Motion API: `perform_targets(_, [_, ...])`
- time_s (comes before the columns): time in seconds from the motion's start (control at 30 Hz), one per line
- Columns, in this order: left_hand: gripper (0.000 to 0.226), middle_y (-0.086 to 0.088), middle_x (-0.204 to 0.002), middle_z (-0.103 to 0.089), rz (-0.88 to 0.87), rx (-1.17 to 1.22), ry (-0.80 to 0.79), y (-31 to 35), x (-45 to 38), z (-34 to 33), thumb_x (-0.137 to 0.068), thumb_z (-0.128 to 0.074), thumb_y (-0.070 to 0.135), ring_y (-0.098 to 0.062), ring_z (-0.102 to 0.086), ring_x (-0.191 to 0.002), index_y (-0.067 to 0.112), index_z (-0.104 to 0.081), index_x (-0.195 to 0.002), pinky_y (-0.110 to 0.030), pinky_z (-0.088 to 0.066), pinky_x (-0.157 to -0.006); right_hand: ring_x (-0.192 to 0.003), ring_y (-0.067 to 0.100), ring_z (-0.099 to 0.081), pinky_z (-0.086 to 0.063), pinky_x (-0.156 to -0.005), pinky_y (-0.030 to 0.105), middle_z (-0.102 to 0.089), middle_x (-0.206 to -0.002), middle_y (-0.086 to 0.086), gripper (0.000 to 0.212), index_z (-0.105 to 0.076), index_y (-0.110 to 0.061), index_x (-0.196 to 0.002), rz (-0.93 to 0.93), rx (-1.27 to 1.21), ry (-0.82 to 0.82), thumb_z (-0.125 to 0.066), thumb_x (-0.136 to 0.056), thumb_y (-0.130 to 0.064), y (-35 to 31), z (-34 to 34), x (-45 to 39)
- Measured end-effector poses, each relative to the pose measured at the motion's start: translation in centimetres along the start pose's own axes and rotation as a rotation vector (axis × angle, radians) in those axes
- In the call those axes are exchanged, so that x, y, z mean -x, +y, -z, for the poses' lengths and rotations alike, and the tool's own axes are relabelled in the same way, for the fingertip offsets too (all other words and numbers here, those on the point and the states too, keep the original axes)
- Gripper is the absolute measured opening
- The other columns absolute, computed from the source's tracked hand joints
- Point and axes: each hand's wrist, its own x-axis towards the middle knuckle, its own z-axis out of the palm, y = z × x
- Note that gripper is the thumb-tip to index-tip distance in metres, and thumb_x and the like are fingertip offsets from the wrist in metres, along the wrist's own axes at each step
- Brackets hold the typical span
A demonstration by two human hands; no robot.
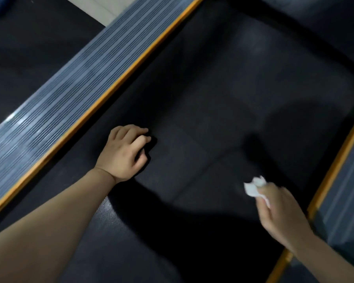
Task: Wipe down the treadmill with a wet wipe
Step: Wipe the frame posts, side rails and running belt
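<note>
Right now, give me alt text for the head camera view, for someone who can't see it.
A person's right hand holds a crumpled white wet wipe over the dark treadmill belt, near its right side. The left hand rests fingers-down on the belt beside the ribbed grey side rail with its orange edge strip.

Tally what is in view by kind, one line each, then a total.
Hands: 2, left hand resting on the belt, right hand holding the wipe
Wet wipe: 1
Treadmill belt: 1
Ribbed side rails: 2, left rail, right rail
Total: 6
</note>
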Motion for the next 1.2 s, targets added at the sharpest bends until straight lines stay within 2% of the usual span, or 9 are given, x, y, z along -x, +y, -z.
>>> perform_targets(0.13, [0.033,-0.009,-0.123,-0.062,0.003,0.002,0.009,-0.1,0.1,-0.1,-0.085,-0.051,0.025,-0.034,-0.056,-0.112,0.009,-0.069,-0.108,-0.049,-0.035,-0.100,-0.086,0.036,-0.068,-0.055,-0.075,0.045,-0.068,-0.108,0.016,0.041,-0.045,-0.022,-0.120,0.444,0.004,0.033,-0.053,-0.085,-0.002,-7.3,-3.6,-13.1])
perform_targets(0.3, [0.034,-0.007,-0.124,-0.061,0.029,-0.010,-0.044,-0.3,0.2,0.1,-0.084,-0.053,0.027,-0.034,-0.055,-0.111,0.013,-0.067,-0.111,-0.048,-0.037,-0.100,-0.104,0.026,-0.061,-0.037,-0.093,0.038,-0.066,-0.112,0.004,0.028,-0.049,-0.013,-0.126,0.407,0.132,-0.146,-0.042,-0.099,-0.017,-20.2,-5.8,-27.9])
perform_targets(0.4, [0.033,-0.006,-0.126,-0.060,0.042,0.001,-0.046,-0.2,0.2,0.2,-0.084,-0.054,0.027,-0.033,-0.054,-0.113,0.015,-0.066,-0.112,-0.047,-0.036,-0.100,-0.113,0.026,-0.059,-0.034,-0.098,0.038,-0.064,-0.124,0.006,0.041,-0.045,-0.011,-0.139,0.397,0.098,-0.111,-0.041,-0.099,-0.016,-17.5,-5.5,-25.1])
perform_targets(0.53, [0.033,-0.005,-0.129,-0.060,0.066,-0.002,-0.057,0.4,0.6,0.6,-0.086,-0.053,0.026,-0.031,-0.054,-0.116,0.016,-0.067,-0.115,-0.047,-0.036,-0.103,-0.082,0.029,-0.062,-0.043,-0.078,0.040,-0.068,-0.099,0.008,0.034,-0.059,-0.006,-0.119,0.418,0.077,-0.010,-0.055,-0.085,-0.009,-7.7,-3.3,-10.0])
perform_targets(0.67, [0.044,-0.009,-0.141,-0.054,0.104,0.002,-0.098,1.6,1.7,0.8,-0.091,-0.046,0.028,-0.032,-0.048,-0.131,0.012,-0.061,-0.129,-0.048,-0.035,-0.111,-0.066,0.023,-0.066,-0.050,-0.064,0.031,-0.069,-0.085,0.002,0.025,-0.065,-0.010,-0.105,0.073,0.244,-0.224,-0.062,-0.080,-0.012,1.0,0.6,2.5])
perform_targets(0.77, [0.059,-0.008,-0.157,-0.034,0.083,-0.001,-0.167,2.6,5.2,0.7,-0.094,-0.040,0.037,-0.030,-0.028,-0.146,0.013,-0.040,-0.149,-0.046,-0.020,-0.120,-0.054,0.013,-0.058,-0.036,-0.061,0.025,-0.064,-0.077,-0.002,0.029,-0.062,-0.008,-0.089,0.029,0.314,-0.290,-0.038,-0.084,-0.024,4.0,0.8,4.7])
perform_targets(0.83, [0.063,-0.006,-0.161,-0.026,-0.011,-0.035,-0.229,1.6,8.3,1.3,-0.096,-0.039,0.041,-0.029,-0.023,-0.148,0.016,-0.033,-0.153,-0.047,-0.018,-0.121,-0.058,0.019,-0.063,-0.046,-0.061,0.030,-0.069,-0.080,0.006,0.004,-0.056,-0.007,-0.086,0.088,0.277,-0.260,-0.056,-0.084,-0.010,2.8,0.7,4.0])
perform_targets(0.9, [0.062,-0.005,-0.162,-0.023,-0.095,-0.056,-0.268,0.1,10.8,1.7,-0.097,-0.038,0.041,-0.028,-0.022,-0.149,0.018,-0.029,-0.154,-0.048,-0.018,-0.121,-0.058,0.027,-0.064,-0.054,-0.056,0.038,-0.069,-0.076,0.013,0.022,-0.055,-0.005,-0.081,0.104,0.189,-0.176,-0.071,-0.073,0.008,0.4,0.3,2.4])
perform_targets(1.2, [0.060,-0.004,-0.157,-0.035,-0.099,0.029,-0.177,-1.5,11.6,0.8,-0.091,-0.040,0.033,-0.025,-0.031,-0.146,0.020,-0.041,-0.149,-0.047,-0.023,-0.120,-0.079,0.035,-0.061,-0.036,-0.071,0.038,-0.064,-0.088,0.012,0.009,-0.051,-0.005,-0.098,0.316,0.067,-0.123,-0.048,-0.091,-0.003,-20.0,-5.4,-18.1])
